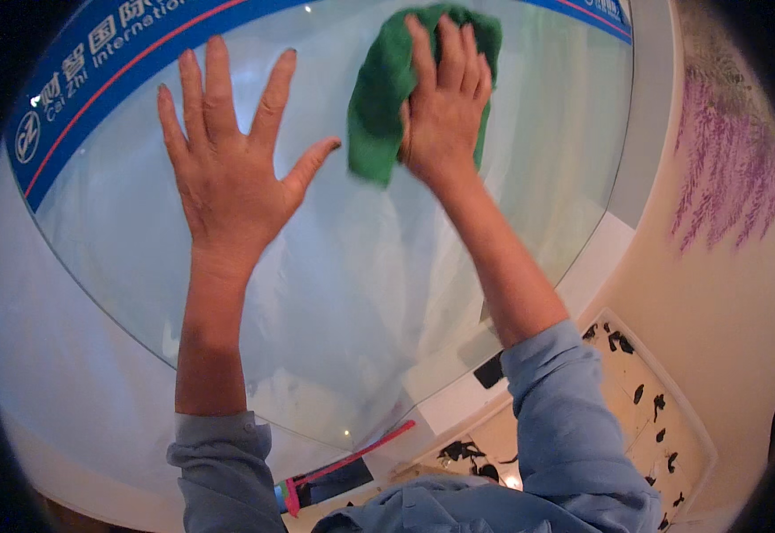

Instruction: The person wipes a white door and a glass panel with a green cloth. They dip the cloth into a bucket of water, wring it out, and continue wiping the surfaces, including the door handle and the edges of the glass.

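My left hand lies over a large glass pane, its fingers spread and nothing held in it. To its right, my right hand presses a green cloth against the same pane, palm down. The cloth spreads out beyond the hand on both sides, and its lower left edge is slightly blurred. A blue band with white writing and a thin red line crosses the upper part of the pane. Pale reflections and whitish streaks show on the glass.
A pink-handled tool is below the pane, beside a dark rectangular thing. White framing borders the pane's right side. Purple hanging flowers show at the right. Several dark scraps are on the light floor at the lower right.
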Demonstrator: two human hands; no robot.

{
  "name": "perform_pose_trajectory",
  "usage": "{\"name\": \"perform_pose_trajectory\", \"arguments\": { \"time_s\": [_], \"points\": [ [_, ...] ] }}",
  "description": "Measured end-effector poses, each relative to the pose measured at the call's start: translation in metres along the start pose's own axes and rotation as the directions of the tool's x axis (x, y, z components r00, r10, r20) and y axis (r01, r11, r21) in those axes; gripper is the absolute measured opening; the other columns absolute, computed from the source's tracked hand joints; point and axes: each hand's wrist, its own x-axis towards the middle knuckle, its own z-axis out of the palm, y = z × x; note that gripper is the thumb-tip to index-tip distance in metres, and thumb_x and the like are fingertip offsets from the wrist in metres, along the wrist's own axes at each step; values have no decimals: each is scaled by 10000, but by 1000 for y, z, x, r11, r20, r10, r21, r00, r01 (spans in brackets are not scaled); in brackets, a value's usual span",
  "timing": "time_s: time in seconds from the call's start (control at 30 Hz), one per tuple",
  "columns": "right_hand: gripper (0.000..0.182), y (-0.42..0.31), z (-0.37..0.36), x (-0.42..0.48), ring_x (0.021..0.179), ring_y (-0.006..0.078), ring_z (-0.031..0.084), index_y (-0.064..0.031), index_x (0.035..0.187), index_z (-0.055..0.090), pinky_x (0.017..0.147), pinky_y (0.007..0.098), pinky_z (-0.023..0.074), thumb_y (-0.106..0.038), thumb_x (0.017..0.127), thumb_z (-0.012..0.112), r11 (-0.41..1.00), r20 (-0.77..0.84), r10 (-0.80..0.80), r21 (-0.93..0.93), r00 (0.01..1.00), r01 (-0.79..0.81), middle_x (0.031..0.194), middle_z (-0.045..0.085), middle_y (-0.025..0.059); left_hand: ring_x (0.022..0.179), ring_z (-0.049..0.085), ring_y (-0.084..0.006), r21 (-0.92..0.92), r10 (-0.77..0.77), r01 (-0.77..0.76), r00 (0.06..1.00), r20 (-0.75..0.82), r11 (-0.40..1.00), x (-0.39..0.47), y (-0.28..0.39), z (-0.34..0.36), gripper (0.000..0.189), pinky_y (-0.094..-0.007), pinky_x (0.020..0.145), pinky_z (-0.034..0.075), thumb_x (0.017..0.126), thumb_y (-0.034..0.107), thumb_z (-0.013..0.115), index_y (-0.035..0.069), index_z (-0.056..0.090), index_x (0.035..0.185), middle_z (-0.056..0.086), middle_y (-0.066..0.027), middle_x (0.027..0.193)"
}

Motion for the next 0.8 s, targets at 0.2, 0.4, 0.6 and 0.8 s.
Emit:
{"name": "perform_pose_trajectory", "arguments": {
  "time_s": [0.2, 0.4, 0.6, 0.8],
  "points": [
    [557, -48, -45, -167, 1429, 460, 271, -106, 1447, 473, 1124, 614, 211, -378, 961, 482, 964, 153, 267, -41, 951, -264, 1537, 325, 224, 1463, 241, -400, 82, 27, -26, 999, -16, 996, -5, -3, 6, 757, -605, 1169, 207, 868, 634, 634, 336, 392, 1520, 261, -169, 1581],
    [533, -106, -83, -267, 1412, 465, 294, -179, 1412, 501, 1129, 632, 201, -412, 934, 483, 962, 229, 261, 20, 938, -273, 1520, 329, 210, 1468, 171, -487, -60, 72, -64, 987, 147, 996, -32, 55, 4, 812, -643, 1168, 168, 862, 540, 686, 254, 355, 1546, 194, -146, 1630],
    [603, -50, -60, -218, 1436, 446, 276, -168, 1430, 490, 1140, 623, 206, -305, 847, 563, 920, 223, 392, -74, 892, -386, 1527, 333, 192, 1484, 153, -473, -190, 138, -76, 932, 337, 979, -58, 93, 6, 887, -643, 1174, 161, 804, 551, 729, 238, 355, 1544, 198, -118, 1640],
    [677, 67, -66, -219, 1439, 386, 287, -122, 1496, 391, 1168, 530, 195, -286, 872, 597, 808, -91, 572, -108, 815, -579, 1549, 323, 193, 1493, 136, -455, -103, 164, -137, 923, 347, 985, -60, 92, 10, 920, -635, 1184, 158, 798, 582, 730, 278, 313, 1560, 153, -95, 1652]
  ]
}}
